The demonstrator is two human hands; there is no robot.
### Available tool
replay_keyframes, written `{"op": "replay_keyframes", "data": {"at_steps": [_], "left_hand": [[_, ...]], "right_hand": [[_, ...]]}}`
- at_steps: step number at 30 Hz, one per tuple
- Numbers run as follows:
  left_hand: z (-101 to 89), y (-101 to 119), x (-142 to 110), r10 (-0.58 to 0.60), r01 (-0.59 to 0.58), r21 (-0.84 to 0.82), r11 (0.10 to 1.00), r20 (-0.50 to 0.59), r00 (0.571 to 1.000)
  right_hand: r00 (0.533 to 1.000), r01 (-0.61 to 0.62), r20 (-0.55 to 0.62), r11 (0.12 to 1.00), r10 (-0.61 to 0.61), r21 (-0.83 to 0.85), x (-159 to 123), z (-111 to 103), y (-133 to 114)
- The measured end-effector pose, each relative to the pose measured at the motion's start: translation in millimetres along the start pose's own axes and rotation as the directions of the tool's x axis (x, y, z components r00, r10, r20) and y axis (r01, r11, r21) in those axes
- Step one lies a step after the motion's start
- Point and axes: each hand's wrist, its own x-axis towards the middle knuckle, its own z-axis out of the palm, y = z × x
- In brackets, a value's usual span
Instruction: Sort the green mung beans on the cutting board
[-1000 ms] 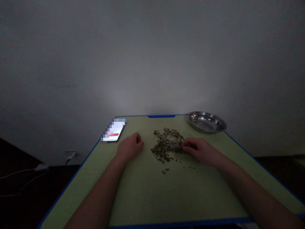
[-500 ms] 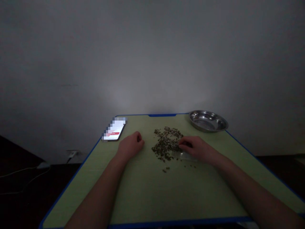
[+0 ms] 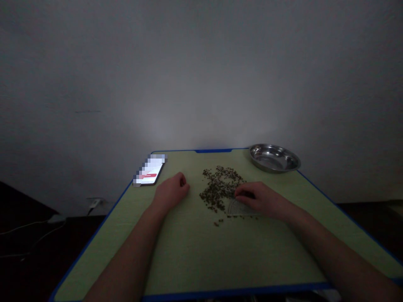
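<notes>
Layout on a green table top with blue edging (image 3: 220, 260), clock positions read from the pile. At the centre: a loose pile of small dark pieces (image 3: 217, 191), spread flat with a bare gap near its far part. At 3 o'clock: right hand (image 3: 264, 198), thumb and fingertips bent together at the edge of the pile; object of grasp, if any, impossible to tell. At 4 o'clock: clear half-round protractor (image 3: 242, 208), partly hidden beneath the same hand, straight edge towards 6 o'clock. At 9 o'clock: left hand (image 3: 171, 193), fingers curled closed, apart from the pile, contents not visible. Between 9 and 10 o'clock: lit phone (image 3: 151, 171). At 2 o'clock: shiny metal bowl (image 3: 274, 159). At 6 o'clock: a few stray pieces (image 3: 218, 222).
</notes>
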Motion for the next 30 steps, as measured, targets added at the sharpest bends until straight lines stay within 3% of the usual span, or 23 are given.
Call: {"op": "replay_keyframes", "data": {"at_steps": [6,15,21,30], "left_hand": [[0.4,-0.4,0.7,0.002,-0.002,0.008,1.0,-0.005,1.0],[0.8,-0.8,-0.1,0.022,-0.022,0.004,1.0,-0.021,1.0],[-0.5,0.5,-0.7,0.024,-0.024,0.014,1.0,-0.003,1.0],[1.6,0.7,0.4,0.032,-0.032,0.02,0.999,-0.01,0.999]], "right_hand": [[0.999,0.041,-0.03,0.996,-0.043,-0.082,-6.7,-6.2,-4.5],[0.998,-0.059,-0.037,0.985,0.054,-0.159,-19.1,-19.7,-3.7],[0.994,-0.108,-0.028,0.987,0.105,-0.121,-24.7,-9.9,1.5],[0.997,-0.075,0.002,0.992,0.075,-0.106,-23.7,4.7,-23.0]]}}
